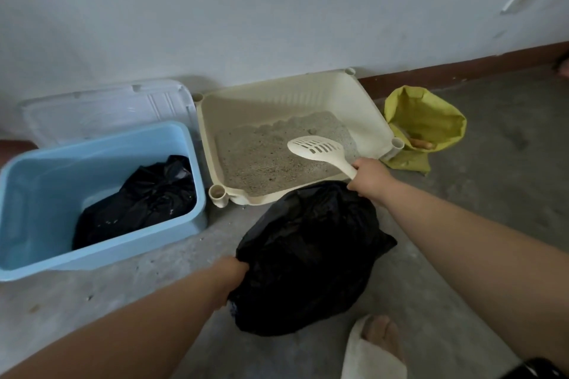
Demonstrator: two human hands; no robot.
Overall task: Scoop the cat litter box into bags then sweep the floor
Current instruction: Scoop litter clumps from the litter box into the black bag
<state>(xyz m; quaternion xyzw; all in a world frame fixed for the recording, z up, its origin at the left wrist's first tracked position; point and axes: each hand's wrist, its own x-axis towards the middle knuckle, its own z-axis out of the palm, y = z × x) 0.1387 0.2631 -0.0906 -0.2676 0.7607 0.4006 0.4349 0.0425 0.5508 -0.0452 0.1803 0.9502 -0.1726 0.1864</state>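
I see the left hand [234, 277] gripping the black bag [311, 255] and the right hand [369, 177] closed around the scoop [317, 148] handle.
The bag lies on the floor between my two hands, its near edge bunched in the left fingers and its far edge touching the right hand; whether the right hand also pinches it, I cannot tell. The litter box [308, 92] stands just beyond the right hand, against the wall. It is cream plastic with round corner posts, and grey litter [261, 157] lies inside. The slotted white scoop head hangs over this litter. Beyond the left hand stands a blue tub [46, 194] with another dark bag inside.
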